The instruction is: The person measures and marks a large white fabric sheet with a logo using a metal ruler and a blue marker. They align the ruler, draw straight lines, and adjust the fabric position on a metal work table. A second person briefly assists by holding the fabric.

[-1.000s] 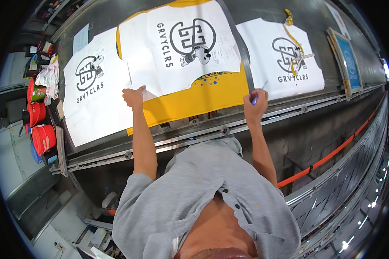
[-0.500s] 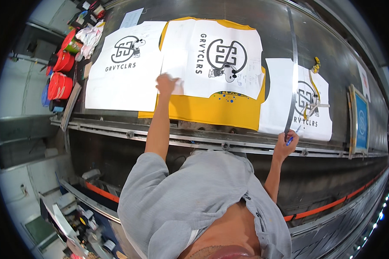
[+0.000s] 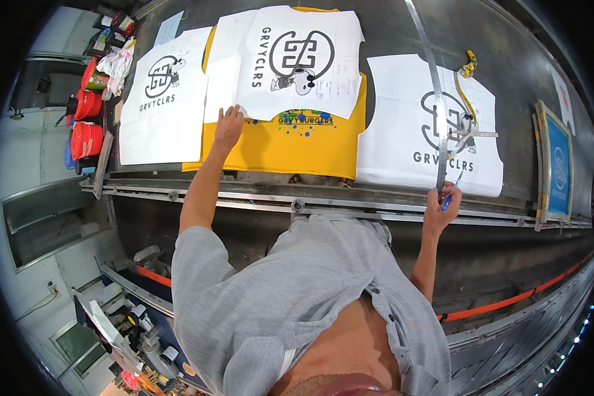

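My left hand (image 3: 228,127) rests at the lower edge of a white paper pattern (image 3: 343,56) printed with a black emblem and cartoon dog. Its fingers are stretched forward and slightly apart, the tips on the paper; the thumb is hard to make out. Beneath that paper lies a yellow garment panel (image 3: 284,155) with a colourful print partly showing. My right hand (image 3: 440,210) is closed around a long metal ruler (image 3: 435,72) and a blue pen (image 3: 447,200). The ruler crosses a second printed white sheet (image 3: 396,119) on the right.
Another printed white sheet (image 3: 138,135) lies at the left of the dark worktable (image 3: 402,30). A yellow tape measure (image 3: 465,99) lies on the right sheet. Beyond it stands a framed blue screen (image 3: 559,165). Red buckets (image 3: 86,140) line the left end. A metal rail (image 3: 244,200) runs along the near edge.
My left hand has flattened beside the paper's lower edge, and the paper sits slightly farther up the yellow panel, uncovering more print. The view has shifted; my right hand keeps the ruler and pen.
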Tool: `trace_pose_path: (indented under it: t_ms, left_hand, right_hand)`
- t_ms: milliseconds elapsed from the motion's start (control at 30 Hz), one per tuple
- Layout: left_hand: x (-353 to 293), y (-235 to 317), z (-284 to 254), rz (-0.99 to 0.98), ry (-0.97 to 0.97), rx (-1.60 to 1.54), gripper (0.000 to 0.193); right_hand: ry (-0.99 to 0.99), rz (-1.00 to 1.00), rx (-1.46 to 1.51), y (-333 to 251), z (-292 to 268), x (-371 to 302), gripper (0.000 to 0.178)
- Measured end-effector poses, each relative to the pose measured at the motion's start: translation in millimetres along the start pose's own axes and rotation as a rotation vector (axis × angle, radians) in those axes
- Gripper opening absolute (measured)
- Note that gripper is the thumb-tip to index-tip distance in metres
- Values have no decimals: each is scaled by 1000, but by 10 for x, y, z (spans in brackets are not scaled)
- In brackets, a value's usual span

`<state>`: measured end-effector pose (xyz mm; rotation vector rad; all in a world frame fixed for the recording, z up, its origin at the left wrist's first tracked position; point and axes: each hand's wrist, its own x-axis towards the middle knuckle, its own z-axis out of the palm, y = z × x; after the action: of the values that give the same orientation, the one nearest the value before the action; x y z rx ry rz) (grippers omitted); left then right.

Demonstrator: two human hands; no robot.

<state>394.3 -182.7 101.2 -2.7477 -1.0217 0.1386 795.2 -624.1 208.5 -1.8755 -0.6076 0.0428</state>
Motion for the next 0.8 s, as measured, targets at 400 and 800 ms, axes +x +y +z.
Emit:
trace_pose_path:
  t_ms: [400,800]
  left_hand:
    - [-59,495,-2073,-11,598,-206,11]
    - [-872,1784,-1470,-11,357,-441,28]
  right_hand:
    - [93,-40,75,92,-60,595,22]
    - [-14,-16,271,-12,269,784,21]
